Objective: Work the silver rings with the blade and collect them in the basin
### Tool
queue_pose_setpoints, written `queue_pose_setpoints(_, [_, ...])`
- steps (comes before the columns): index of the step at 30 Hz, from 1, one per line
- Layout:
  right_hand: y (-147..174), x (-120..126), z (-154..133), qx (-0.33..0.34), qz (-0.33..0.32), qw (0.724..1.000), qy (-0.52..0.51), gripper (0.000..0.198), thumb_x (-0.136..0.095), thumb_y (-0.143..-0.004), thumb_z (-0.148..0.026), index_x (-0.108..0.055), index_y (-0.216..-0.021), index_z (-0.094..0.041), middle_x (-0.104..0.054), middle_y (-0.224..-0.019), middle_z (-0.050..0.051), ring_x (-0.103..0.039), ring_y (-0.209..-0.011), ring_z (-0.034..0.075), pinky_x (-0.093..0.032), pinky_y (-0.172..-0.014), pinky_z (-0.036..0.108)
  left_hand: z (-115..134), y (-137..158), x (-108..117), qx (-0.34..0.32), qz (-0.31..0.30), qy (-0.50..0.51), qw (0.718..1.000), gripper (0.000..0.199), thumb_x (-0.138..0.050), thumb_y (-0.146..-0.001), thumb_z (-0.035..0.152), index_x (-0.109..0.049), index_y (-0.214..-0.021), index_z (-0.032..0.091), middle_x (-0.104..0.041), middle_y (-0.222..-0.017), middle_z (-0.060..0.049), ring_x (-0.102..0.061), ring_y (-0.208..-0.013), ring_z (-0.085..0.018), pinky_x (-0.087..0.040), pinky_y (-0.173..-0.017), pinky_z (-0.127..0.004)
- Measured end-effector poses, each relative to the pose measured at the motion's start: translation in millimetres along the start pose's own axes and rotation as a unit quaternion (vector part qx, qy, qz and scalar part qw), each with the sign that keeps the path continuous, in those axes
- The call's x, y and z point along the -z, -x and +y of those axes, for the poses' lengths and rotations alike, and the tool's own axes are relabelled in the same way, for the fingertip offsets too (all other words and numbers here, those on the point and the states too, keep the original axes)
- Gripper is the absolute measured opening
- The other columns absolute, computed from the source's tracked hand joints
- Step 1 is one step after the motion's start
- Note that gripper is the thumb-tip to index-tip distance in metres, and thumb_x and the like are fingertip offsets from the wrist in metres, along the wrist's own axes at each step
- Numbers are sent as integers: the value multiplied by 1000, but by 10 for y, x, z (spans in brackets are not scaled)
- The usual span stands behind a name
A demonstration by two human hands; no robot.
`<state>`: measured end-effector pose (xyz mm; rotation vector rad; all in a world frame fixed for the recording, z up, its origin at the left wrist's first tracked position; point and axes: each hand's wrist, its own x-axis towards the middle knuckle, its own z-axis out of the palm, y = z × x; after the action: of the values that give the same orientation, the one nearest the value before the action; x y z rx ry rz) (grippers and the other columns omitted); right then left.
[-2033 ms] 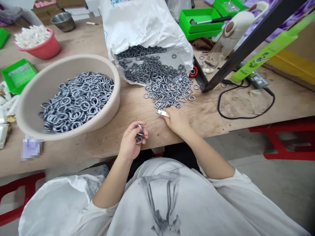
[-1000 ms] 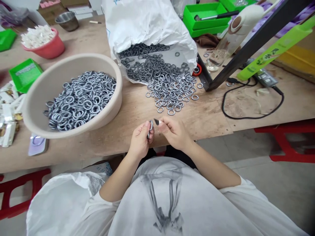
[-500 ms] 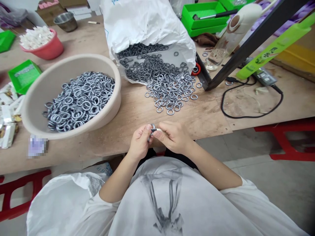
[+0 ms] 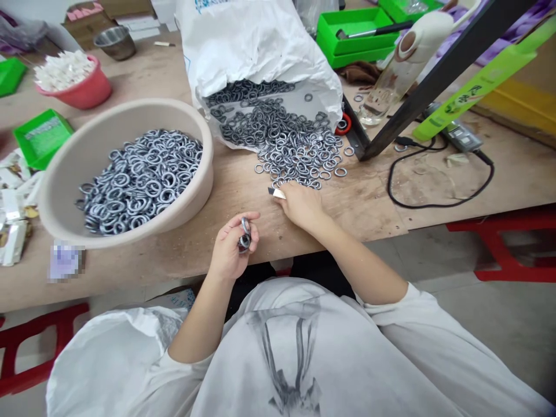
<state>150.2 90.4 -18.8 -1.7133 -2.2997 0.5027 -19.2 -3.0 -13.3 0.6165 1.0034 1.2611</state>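
Note:
Several grey metal-looking rings (image 4: 244, 237) sit in the fingers of my left hand (image 4: 228, 249), held over the table's front part, right of the basin. My right hand (image 4: 303, 207) is closed around a small tool (image 4: 278, 193) with a white handle and a dark flat tip that points left; its exact kind cannot be made out. This hand is at the near edge of a loose pile of rings (image 4: 299, 153), which spills from a white sack (image 4: 260, 46). Its fingertips are partly hidden, so whether they touch a ring is unclear.
A wide beige basin (image 4: 207, 168) of rings stands left. Behind it are a red bowl (image 4: 93, 87) of white pieces and a green tray (image 4: 26, 145). A dark metal post (image 4: 417, 95), a bottle (image 4: 382, 92) and a looped black cable (image 4: 391, 179) lie to the right.
My hands, together before, have parted. The left has moved slightly left with the rings; the right has gone forward to the pile's near edge, still holding the tool.

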Motion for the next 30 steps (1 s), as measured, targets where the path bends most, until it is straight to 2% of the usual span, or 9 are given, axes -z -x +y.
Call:
queue_pose_setpoints(3, [100,14,8,39,-21,972,-232,19,-54,-94,-33,-61,-86,-18,-67,-88,6,-59,-80,19,-40,-71,30,4,-47,-24,39,-3,34,999,31,-65,-69,41,-66,-86,16,-63,-65,-2,-48,-47,-10,-30,-38,-20])
queue_pose_setpoints(7, [366,-8,-69,62,-71,836,-540,35,-54,-91,-55,-52,-83,-21,-60,-76,-1,-56,-71,14,-44,-69,28,-89,-46,-173,59,5,16,998,45,-64,-75,59,-64,-84,15,-61,-66,-2,-44,-46,-8,-25,-36,-18])
queue_pose_setpoints(10, [510,-54,-125,48,-74,782,-618,40,-60,-87,-61,-50,-87,-23,-56,-71,-4,-56,-64,13,-46,-65,27,-148,-8,-254,95,-15,11,995,48,-68,-76,62,-62,-85,15,-56,-62,1,-41,-45,-5,-25,-38,-16])
queue_pose_setpoints(15, [555,-84,-94,91,-33,808,-581,40,-58,-89,-61,-56,-87,-21,-58,-75,-1,-55,-68,13,-46,-68,26,-133,55,-269,201,-137,67,968,42,-75,-74,52,-54,-72,16,-45,-56,4,-36,-44,-5,-23,-40,-17])
queue_pose_setpoints(17, [559,-68,-83,108,-24,825,-554,42,-57,-90,-62,-59,-90,-21,-61,-79,1,-57,-72,14,-46,-69,27,-141,72,-287,168,-120,53,977,39,-76,-74,47,-52,-70,16,-44,-55,5,-35,-45,-5,-23,-41,-17])
queue_pose_setpoints(20, [575,-34,-91,135,6,858,-496,43,-66,-84,-62,-63,-92,-20,-63,-84,2,-58,-77,15,-46,-73,28,-188,85,-325,63,-44,-4,997,32,-75,-75,41,-55,-75,16,-43,-55,6,-33,-46,-5,-22,-42,-16])
queue_pose_setpoints(23, [595,1,-89,111,27,868,-484,41,-61,-88,-61,-61,-86,-20,-60,-77,0,-54,-70,14,-42,-67,27,-220,82,-329,0,-50,-45,998,32,-71,-78,42,-53,-69,17,-44,-54,5,-33,-47,-5,-24,-43,-17])
queue_pose_setpoints(25, [623,33,-71,106,41,874,-473,43,-50,-94,-60,-56,-80,-20,-53,-69,-2,-48,-64,13,-38,-62,26,-215,76,-309,-8,-73,-49,996,35,-68,-80,43,-49,-65,18,-44,-52,4,-34,-47,-7,-25,-44,-18])
queue_pose_setpoints(30, [735,132,-41,223,61,923,-309,47,-44,-99,-53,-44,-66,-20,-42,-63,-3,-40,-58,10,-27,-58,27,-177,77,-266,8,-60,-48,997,32,-66,-79,44,-48,-68,19,-44,-53,5,-33,-45,-7,-25,-43,-19])
